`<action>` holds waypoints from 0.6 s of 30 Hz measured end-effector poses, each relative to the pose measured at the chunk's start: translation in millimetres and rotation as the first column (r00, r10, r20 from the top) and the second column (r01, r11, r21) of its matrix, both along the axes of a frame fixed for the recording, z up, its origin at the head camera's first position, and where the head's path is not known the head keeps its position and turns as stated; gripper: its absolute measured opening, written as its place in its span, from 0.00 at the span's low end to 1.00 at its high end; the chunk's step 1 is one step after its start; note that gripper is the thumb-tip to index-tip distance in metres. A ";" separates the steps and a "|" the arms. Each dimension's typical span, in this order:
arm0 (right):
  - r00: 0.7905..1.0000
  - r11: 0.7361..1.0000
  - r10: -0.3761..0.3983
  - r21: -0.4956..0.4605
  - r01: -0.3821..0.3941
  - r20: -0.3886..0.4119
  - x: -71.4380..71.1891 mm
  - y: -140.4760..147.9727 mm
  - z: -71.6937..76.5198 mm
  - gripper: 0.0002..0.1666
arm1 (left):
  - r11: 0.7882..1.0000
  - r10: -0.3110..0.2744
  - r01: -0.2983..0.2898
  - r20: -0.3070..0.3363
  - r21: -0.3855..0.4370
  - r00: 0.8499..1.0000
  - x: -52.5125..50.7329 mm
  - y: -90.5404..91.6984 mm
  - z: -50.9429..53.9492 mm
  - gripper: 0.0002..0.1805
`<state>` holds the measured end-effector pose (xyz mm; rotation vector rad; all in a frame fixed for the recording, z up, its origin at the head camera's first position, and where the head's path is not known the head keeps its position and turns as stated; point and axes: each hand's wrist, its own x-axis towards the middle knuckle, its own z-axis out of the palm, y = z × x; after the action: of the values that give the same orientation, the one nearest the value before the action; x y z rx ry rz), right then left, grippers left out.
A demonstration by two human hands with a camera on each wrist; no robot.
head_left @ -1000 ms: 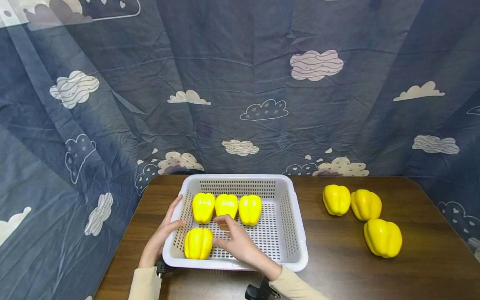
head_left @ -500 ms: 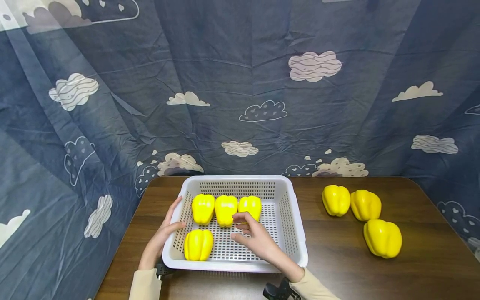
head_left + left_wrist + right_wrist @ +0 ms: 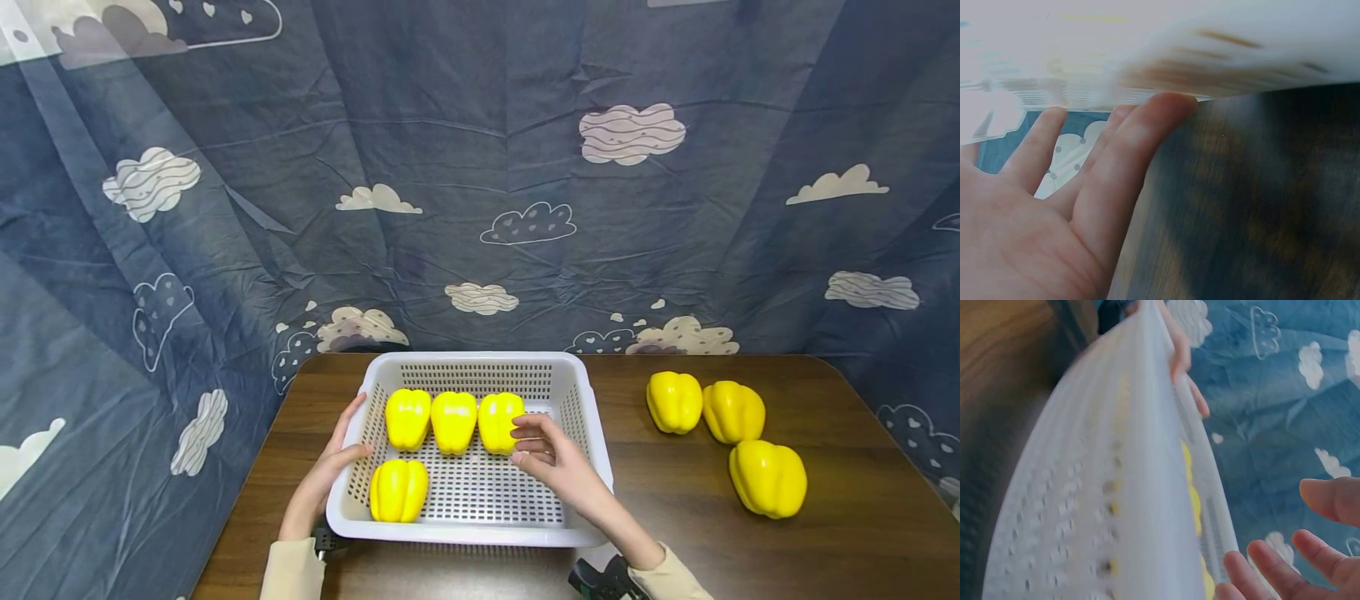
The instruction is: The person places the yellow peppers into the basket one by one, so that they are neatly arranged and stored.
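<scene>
A white plastic basket [image 3: 472, 537] with slotted walls stands on the table. Inside it, three yellow bell peppers [image 3: 454, 423] sit in a row at the back, and one more yellow bell pepper [image 3: 399, 492] lies at the front left. My left hand [image 3: 324, 471] rests against the basket's left side, thumb at the rim; in the left wrist view its extended fingers [image 3: 1116, 162] touch the wall. Above the basket's right half hovers my right hand [image 3: 558, 467], fingers loosely bent and holding nothing. It partly overlaps the rightmost pepper of the row in the head view.
Three loose yellow bell peppers [image 3: 733, 412] lie on the brown wooden table [image 3: 660, 500] right of the basket. A dark blue cloth with a cloud pattern [image 3: 450, 167] hangs behind the table and along the left.
My right hand has moved away from the front left pepper toward the right side of the basket. The left hand and the peppers stay in place.
</scene>
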<state>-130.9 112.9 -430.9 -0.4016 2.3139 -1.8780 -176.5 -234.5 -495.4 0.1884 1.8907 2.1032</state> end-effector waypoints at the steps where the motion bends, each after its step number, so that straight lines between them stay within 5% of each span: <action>1: 1.000 1.000 -0.006 -0.003 0.006 0.000 -0.1 3.7 0.4 0.27 | 1.000 0.002 -0.002 0.001 -0.001 1.000 0.0 -0.1 -0.1 0.42; 10: 0.998 0.998 -0.055 -0.004 0.055 -0.004 -1.3 34.8 -1.1 0.27 | 1.000 0.016 -0.016 0.012 -0.011 1.000 -0.6 -0.1 -1.7 0.43; 18: 0.995 0.997 -0.046 -0.064 0.040 -0.088 2.2 57.1 -6.3 0.27 | 1.000 0.008 -0.008 0.010 -0.015 1.000 -0.2 -1.5 -2.5 0.43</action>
<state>-128.7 170.0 -437.2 -0.4553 2.3426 -1.9957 -176.7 -236.0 -497.9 0.1664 1.9039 2.0905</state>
